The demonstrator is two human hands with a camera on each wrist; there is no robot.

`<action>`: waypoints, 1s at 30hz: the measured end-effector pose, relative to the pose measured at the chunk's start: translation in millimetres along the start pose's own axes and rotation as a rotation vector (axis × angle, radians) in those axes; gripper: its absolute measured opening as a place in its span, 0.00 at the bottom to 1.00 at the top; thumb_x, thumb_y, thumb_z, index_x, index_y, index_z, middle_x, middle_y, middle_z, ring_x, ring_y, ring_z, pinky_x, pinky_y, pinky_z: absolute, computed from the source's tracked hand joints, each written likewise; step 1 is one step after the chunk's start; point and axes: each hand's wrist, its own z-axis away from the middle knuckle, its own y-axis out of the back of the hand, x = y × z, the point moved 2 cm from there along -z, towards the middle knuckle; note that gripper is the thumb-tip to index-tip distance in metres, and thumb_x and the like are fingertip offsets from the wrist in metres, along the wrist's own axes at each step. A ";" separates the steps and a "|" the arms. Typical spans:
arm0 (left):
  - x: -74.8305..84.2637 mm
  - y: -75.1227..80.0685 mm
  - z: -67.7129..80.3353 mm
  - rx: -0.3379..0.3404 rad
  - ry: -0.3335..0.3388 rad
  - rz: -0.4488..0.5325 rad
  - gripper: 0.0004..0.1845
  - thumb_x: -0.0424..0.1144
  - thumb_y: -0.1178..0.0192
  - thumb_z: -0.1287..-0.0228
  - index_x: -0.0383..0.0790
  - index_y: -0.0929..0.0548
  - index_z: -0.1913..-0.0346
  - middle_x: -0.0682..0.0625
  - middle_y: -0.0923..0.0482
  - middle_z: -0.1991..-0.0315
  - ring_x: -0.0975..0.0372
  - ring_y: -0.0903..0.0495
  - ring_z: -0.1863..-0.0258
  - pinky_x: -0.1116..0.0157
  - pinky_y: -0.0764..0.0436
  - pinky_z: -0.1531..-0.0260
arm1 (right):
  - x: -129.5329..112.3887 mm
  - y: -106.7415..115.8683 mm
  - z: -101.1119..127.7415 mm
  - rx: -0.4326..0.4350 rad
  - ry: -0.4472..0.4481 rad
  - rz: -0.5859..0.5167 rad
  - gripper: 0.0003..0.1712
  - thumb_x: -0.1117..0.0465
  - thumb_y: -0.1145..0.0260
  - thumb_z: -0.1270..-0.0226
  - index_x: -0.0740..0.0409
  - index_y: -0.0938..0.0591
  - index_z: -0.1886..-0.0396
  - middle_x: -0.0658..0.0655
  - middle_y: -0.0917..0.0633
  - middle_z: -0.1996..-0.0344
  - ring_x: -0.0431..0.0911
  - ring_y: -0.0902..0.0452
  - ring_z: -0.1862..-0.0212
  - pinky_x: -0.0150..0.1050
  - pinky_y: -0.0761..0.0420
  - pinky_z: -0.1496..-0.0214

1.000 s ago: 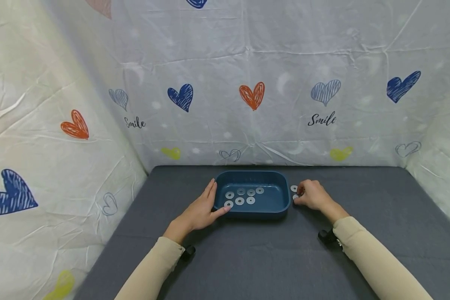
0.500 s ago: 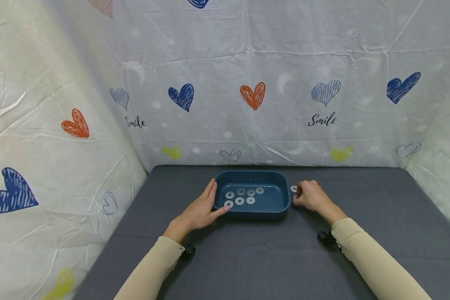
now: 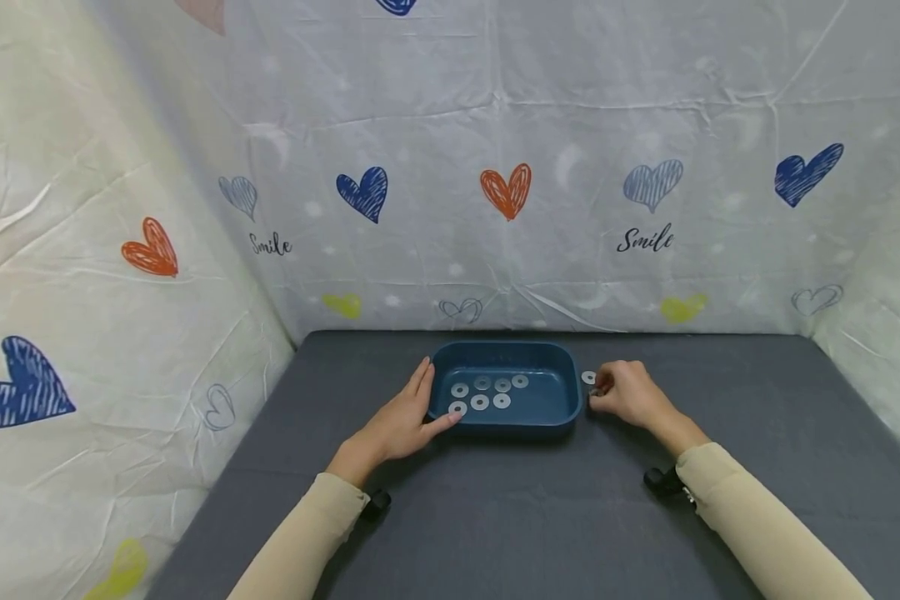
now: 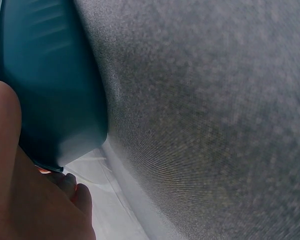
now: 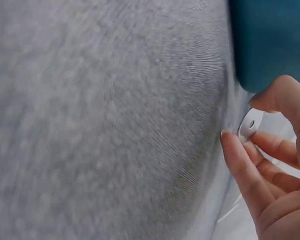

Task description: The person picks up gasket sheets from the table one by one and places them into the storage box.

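A dark blue rectangular tray (image 3: 532,429) stands on the table, with several flat metal washers (image 3: 502,401) lying in two rows on its floor. My left hand (image 3: 401,421) spans the tray's near left corner. Its straight fingers lie along the left side, and the thumb reaches over the front rim. Just right of the tray, my right hand (image 3: 630,395) pinches one washer (image 5: 251,124), which the right wrist view shows tilted up between thumb and fingers. Another washer (image 3: 588,377) lies on the cloth beyond these fingertips, close to the tray's right wall.
Dark grey cloth (image 3: 525,517) covers the table. A pale curtain (image 3: 420,250) printed with hearts hangs behind the table's back edge and down the left side. The tray sits close to that back edge.
The washer at my right fingertips lay flat on the cloth earlier and is now tilted up in their pinch. My right hand has shifted slightly right. The left hand and tray stay put.
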 end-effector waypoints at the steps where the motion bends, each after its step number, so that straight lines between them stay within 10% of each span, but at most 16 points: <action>1: 0.0 0.0 0.0 0.000 0.001 -0.002 0.58 0.74 0.53 0.30 0.33 0.59 0.18 0.42 0.68 0.16 0.48 0.52 0.19 0.48 0.42 0.25 | -0.5 1.5 1.5 0.007 0.013 -0.013 0.07 0.65 0.25 0.44 0.63 0.14 0.67 0.53 0.14 0.72 0.42 0.20 0.70 0.42 0.18 0.65; 15: 2.5 3.0 1.0 -0.005 0.016 0.000 0.58 0.73 0.51 0.30 0.34 0.60 0.17 0.42 0.68 0.16 0.48 0.53 0.19 0.48 0.43 0.25 | -14.0 16.2 19.3 0.160 0.124 -0.137 0.10 0.66 0.24 0.42 0.62 0.12 0.60 0.54 0.15 0.67 0.43 0.19 0.67 0.38 0.17 0.65; 30: 3.9 1.8 0.5 -0.008 0.019 0.002 0.58 0.73 0.51 0.30 0.34 0.59 0.17 0.42 0.67 0.16 0.47 0.52 0.19 0.47 0.42 0.25 | -38.4 6.4 16.5 0.107 0.205 -0.272 0.10 0.65 0.23 0.38 0.60 0.12 0.58 0.53 0.15 0.64 0.42 0.18 0.65 0.37 0.16 0.63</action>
